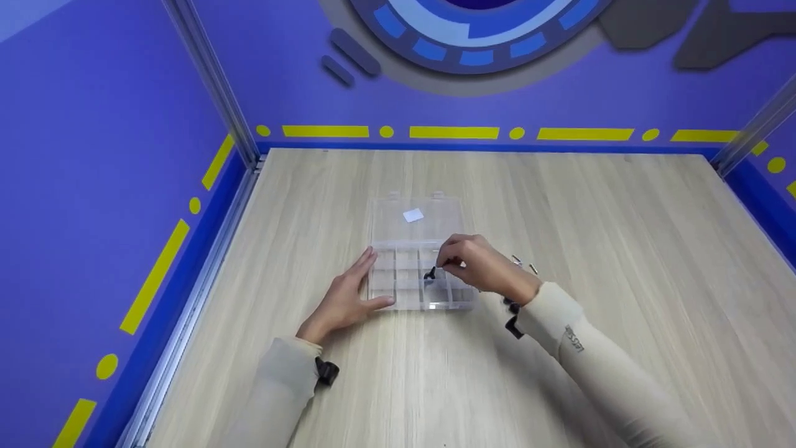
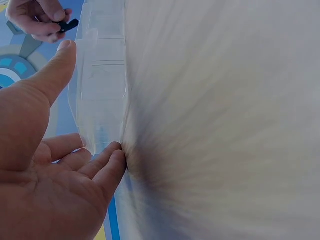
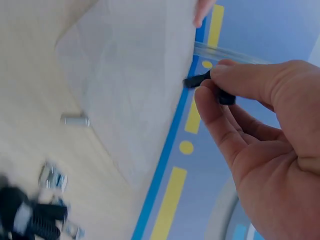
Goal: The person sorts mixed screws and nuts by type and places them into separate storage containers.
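A clear plastic compartment box lies on the wooden table with its lid laid back on the far side. My left hand rests at the box's left side, thumb at the near left corner and fingers along the left edge. In the left wrist view those fingertips touch the end of the box. Over the right-hand compartments, my right hand pinches a small bent black piece between thumb and fingertips. It resembles a small lever handle. In the head view the piece overlaps a compartment.
A white label is on the lid. Right of the box lie several small metal pieces and black pieces, partly hidden by the right arm. Blue panels with yellow marks stand around the table.
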{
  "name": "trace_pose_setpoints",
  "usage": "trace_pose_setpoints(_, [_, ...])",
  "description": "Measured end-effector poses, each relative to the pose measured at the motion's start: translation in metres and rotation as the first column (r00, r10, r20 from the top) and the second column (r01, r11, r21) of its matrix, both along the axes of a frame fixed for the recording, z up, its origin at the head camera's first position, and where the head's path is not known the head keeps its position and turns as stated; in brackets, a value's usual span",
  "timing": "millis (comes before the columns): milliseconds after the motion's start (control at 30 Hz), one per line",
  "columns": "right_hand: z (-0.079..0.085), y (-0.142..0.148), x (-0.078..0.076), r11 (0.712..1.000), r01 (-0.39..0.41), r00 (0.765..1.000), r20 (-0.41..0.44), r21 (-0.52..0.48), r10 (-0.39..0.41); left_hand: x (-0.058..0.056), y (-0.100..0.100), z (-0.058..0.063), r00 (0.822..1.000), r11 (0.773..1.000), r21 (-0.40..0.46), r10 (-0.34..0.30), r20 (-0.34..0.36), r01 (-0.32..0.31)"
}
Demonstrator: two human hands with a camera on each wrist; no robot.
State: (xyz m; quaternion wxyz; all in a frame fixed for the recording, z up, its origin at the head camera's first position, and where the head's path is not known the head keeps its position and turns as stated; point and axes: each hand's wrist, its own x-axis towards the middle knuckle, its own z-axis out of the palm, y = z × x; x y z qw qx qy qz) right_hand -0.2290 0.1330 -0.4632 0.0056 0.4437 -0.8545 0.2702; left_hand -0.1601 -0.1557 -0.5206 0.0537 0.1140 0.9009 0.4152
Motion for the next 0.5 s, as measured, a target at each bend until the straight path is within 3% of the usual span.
trace_pose_setpoints(500, [-0.020, -0.023, -0.004, 0.999, 0.014, 0.999, 0.041, 0.030, -0.015, -0.001, 0.000, -0.001, 1.000, 1.000, 0.027, 0.009, 0.011, -0.010])
